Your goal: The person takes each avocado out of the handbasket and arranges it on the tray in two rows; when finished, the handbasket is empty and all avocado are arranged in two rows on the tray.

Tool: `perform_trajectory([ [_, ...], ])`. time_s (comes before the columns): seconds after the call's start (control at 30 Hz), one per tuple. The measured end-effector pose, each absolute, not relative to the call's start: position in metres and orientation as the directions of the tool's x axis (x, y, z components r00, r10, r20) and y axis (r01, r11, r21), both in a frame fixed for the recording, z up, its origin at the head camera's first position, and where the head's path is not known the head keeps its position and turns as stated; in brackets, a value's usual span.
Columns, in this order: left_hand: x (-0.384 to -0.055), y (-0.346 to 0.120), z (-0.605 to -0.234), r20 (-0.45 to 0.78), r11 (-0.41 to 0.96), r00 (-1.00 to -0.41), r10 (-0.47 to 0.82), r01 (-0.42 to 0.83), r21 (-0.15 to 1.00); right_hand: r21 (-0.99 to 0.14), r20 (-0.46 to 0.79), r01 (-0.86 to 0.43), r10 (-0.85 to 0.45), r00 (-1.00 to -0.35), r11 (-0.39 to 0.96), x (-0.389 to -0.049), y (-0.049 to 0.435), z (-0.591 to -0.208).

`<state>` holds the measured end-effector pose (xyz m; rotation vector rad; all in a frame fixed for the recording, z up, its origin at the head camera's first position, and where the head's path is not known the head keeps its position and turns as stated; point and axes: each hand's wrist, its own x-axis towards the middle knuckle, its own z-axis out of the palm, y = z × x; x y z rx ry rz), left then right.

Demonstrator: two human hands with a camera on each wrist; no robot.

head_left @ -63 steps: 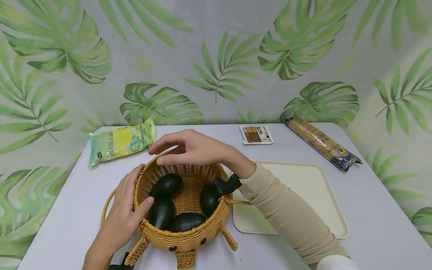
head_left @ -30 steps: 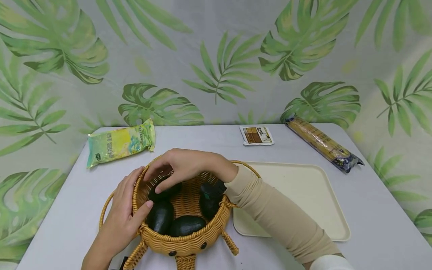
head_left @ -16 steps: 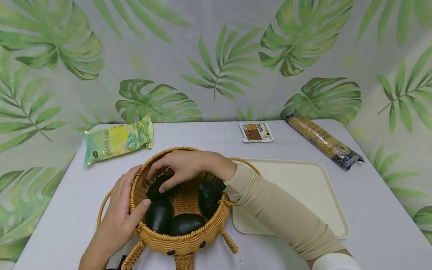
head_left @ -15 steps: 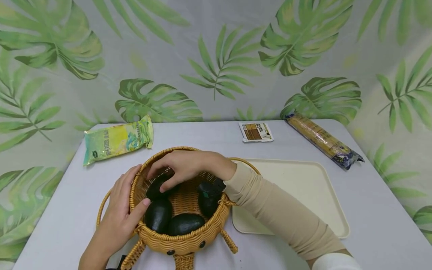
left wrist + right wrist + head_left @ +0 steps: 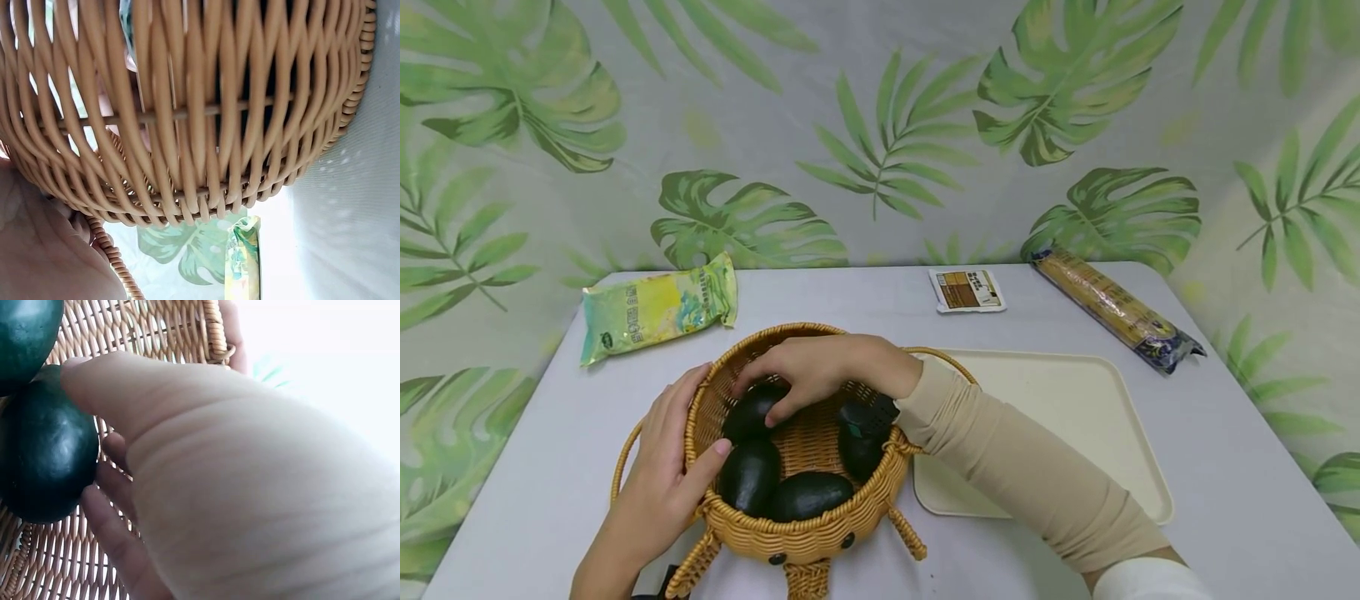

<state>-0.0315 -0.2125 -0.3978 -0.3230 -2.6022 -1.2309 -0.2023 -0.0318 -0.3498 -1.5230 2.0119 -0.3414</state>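
A tan wicker basket (image 5: 820, 533) with button eyes stands near the front of the table, several dark green avocados (image 5: 812, 496) inside it. My left hand (image 5: 658, 467) holds its left side, thumb over the rim and fingers along the outer wall; the left wrist view has the palm (image 5: 50, 244) beside the weave. My right hand (image 5: 808, 367) reaches inside, thumb and fingers around the avocado at the far left (image 5: 748, 417). From the right wrist, that avocado (image 5: 50, 447) lies against the weave with fingertips at its edge. Another avocado (image 5: 859, 450) is partly covered by the wrist camera.
Right of the basket lies a cream tray (image 5: 1075, 433), partly beneath the sleeved right forearm. Along the back are a green-yellow packet (image 5: 658, 308), a small white-brown packet (image 5: 967, 291) and a long packet of dried noodles (image 5: 1112, 308). A leaf-print cloth (image 5: 880, 125) hangs behind.
My right hand has lowered from above the rim into the basket and come around the far-left avocado. In the last half second its thumb has shifted slightly right. My left hand stays at the rim.
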Motion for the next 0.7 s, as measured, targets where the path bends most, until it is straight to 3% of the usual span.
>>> perform_trajectory([
  [0.4, -0.0294, -0.2111, -0.3975, 0.303, 0.626, -0.948, 0.091, 0.292, 0.724, -0.512, -0.355, -0.793, -0.922, -0.155, 0.331, -0.1996, -0.0299, -0.3514],
  [0.7, -0.03, -0.2105, -0.3977, 0.307, 0.623, -0.948, 0.085, 0.291, 0.727, -0.432, -0.418, -0.811, -0.884, -0.208, 0.395, -0.1993, -0.0311, -0.3515],
])
